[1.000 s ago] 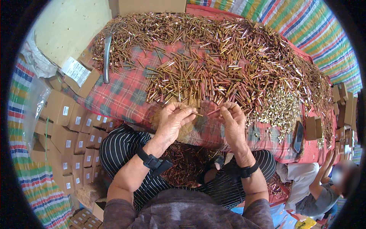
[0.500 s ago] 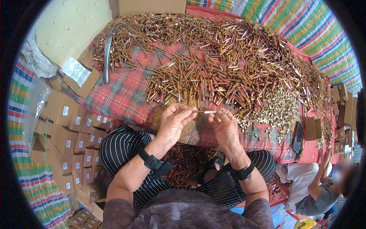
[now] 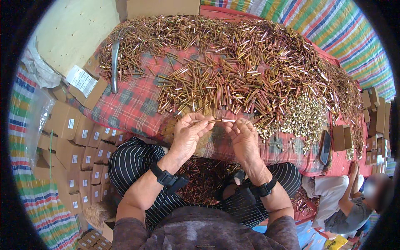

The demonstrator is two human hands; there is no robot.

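My left hand (image 3: 188,132) is closed in a pinch on a thin brass-coloured metal rod (image 3: 215,121). Opposite it, the fingertips of my right hand (image 3: 245,141) grip a shiny pinkish metal sleeve (image 3: 228,121). Rod and sleeve lie end to end in one line between my hands; whether one sits inside the other is too small to tell. Just beyond my fingers spreads a heap of copper- and brass-coloured metal rods (image 3: 225,89) on a red plaid cloth (image 3: 137,98). To the right of my right hand lies a pile of small gold-coloured metal pieces (image 3: 303,118).
Small labelled cartons (image 3: 73,143) are stacked at my left. A curved metal bar (image 3: 115,68) rests at the heap's left end. An open carton (image 3: 341,138) and a dark flat object (image 3: 325,148) lie right. More rods (image 3: 200,179) lie between my legs. Another person (image 3: 348,214) sits at right.
My hands keep nearly the same pose, with the rod and sleeve still aligned between them. The view has shifted slightly. At right, the other person's raised hands have moved a little.
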